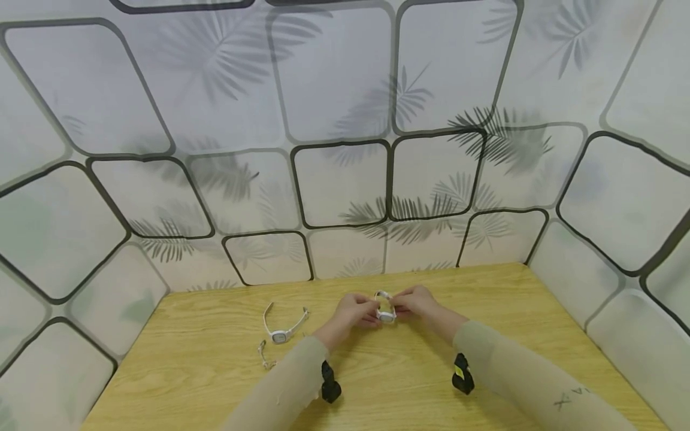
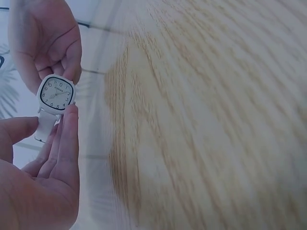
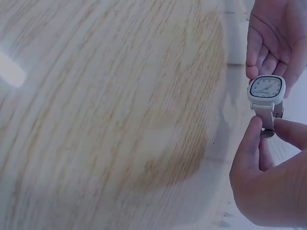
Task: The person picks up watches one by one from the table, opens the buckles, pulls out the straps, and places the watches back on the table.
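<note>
A white wristwatch [image 1: 386,316] with a rounded-square dial is held up between both hands above the wooden table, its strap bent round into a loop. My left hand [image 1: 353,311] pinches one side of the strap, thumb on one face and fingers on the other, as the left wrist view shows with the dial [image 2: 57,93] turned to the camera. On the opposite side my right hand [image 1: 419,301] grips the strap [image 3: 264,116] between thumb and forefinger, near its end. Whether the buckle is fastened I cannot tell.
Left of the hands, a second white watch [image 1: 279,337] lies on the table [image 1: 178,359] with its strap spread open. A thin bracelet [image 1: 262,353] lies just nearer, close to the left sleeve. Patterned walls [image 1: 345,185] enclose the table's back and sides.
</note>
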